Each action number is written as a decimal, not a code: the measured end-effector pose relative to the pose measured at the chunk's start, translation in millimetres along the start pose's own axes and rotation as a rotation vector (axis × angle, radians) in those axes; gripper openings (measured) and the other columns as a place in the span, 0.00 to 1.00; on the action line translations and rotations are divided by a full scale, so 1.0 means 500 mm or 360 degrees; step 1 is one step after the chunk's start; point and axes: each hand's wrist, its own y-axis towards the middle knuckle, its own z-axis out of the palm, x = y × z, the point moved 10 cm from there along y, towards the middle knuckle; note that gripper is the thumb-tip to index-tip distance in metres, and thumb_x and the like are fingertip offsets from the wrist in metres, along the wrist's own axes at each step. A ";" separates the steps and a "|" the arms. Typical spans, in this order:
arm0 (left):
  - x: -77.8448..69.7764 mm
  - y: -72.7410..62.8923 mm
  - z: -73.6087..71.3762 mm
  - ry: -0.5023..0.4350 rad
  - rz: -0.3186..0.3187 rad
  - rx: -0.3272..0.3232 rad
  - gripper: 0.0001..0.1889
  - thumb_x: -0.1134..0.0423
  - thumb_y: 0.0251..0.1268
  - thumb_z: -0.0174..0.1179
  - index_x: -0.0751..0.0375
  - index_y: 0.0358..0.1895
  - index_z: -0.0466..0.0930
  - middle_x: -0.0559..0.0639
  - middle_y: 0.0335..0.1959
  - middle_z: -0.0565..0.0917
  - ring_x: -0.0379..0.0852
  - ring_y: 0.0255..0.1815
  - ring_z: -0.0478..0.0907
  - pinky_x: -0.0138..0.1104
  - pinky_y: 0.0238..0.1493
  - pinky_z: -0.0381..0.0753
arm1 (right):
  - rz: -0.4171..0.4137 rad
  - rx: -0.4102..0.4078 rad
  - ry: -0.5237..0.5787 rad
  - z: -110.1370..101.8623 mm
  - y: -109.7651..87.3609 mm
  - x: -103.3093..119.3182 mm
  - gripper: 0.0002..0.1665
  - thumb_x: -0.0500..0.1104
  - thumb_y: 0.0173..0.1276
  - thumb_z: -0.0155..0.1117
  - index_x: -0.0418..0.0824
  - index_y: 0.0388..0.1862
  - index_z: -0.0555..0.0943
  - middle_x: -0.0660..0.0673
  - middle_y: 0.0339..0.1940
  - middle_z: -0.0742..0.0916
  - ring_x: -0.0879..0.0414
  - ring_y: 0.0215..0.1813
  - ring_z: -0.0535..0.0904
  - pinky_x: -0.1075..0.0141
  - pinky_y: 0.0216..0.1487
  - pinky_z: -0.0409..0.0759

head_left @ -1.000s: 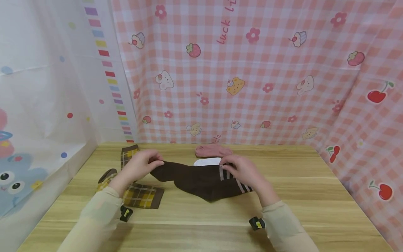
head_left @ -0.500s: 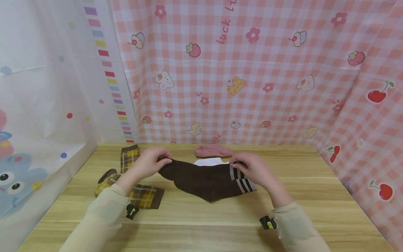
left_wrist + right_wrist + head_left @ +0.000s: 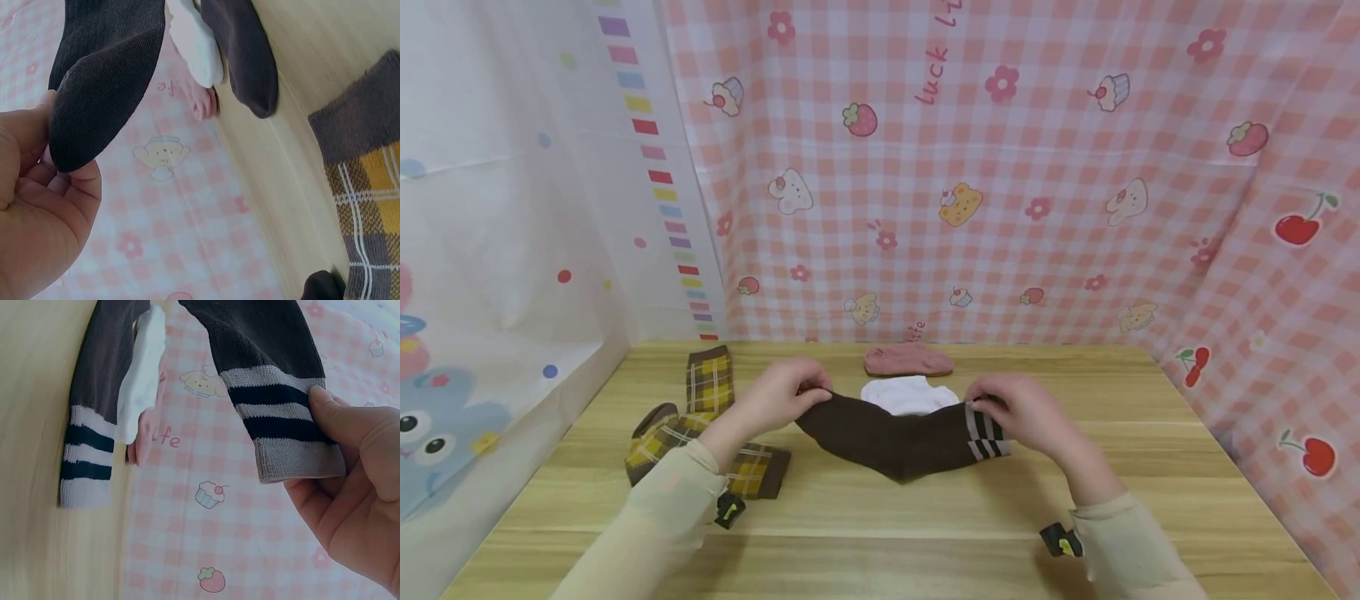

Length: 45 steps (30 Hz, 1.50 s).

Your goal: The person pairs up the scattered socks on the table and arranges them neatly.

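Largest of all, the pink checked cloth (image 3: 1060, 150) rises behind everything, beyond both sets of my fingers. The wood-grain table (image 3: 880, 554) spreads under and around them, and the white dotted cloth (image 3: 505, 225) hangs well to the left of my left fingers. My pale sleeves (image 3: 647, 521) come up from below my fingers.

The dark ribbed sock (image 3: 103, 94) is up between my hands, its toe end at my left fingers and its grey-and-black striped cuff at my right. Another striped dark sock (image 3: 100, 369) lies on the table below my fingers; seen from my head the two overlap, and I can't tell exactly where one stops.

To the left of my left fingers lie yellow-and-brown plaid socks (image 3: 709, 387), partly hidden by my forearm.

My left hand (image 3: 782, 396) pinches the toe, thumb on one face and fingers behind. My right hand (image 3: 1022, 408) pinches the edge of the cuff the same way.

Just beyond the dark socks, between my two sets of fingers, lies something white and sock-like (image 3: 910, 393); right behind it is a pink bundle (image 3: 908, 361). Smallest, a black gadget (image 3: 1062, 540) with a yellow mark sits by my right sleeve, below those fingers.
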 end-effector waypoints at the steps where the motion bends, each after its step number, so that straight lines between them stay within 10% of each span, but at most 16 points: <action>1: -0.003 0.000 0.001 0.0003 0.0005 0.0007 0.05 0.69 0.65 0.65 0.57 0.32 0.82 0.44 0.30 0.81 0.39 0.32 0.77 0.37 0.35 0.78 | -0.0006 -0.0001 -0.0005 -0.001 -0.002 0.000 0.07 0.33 0.67 0.67 0.45 0.36 0.85 0.52 0.34 0.87 0.62 0.36 0.80 0.61 0.39 0.80; 20: 0.003 0.015 0.040 0.0052 0.0003 0.0188 0.06 0.69 0.64 0.66 0.56 0.30 0.81 0.41 0.27 0.80 0.36 0.29 0.74 0.35 0.35 0.76 | -0.0097 0.0054 -0.0052 0.009 -0.016 0.013 0.05 0.33 0.65 0.69 0.43 0.36 0.85 0.53 0.33 0.87 0.62 0.35 0.81 0.61 0.38 0.81; 45: 0.042 0.056 0.109 0.0251 0.0220 0.0265 0.07 0.71 0.60 0.68 0.59 0.28 0.80 0.43 0.25 0.80 0.38 0.28 0.75 0.34 0.35 0.77 | 0.0102 0.0263 -0.0077 0.065 0.003 -0.046 0.04 0.36 0.69 0.66 0.43 0.39 0.86 0.52 0.35 0.87 0.62 0.35 0.80 0.61 0.39 0.80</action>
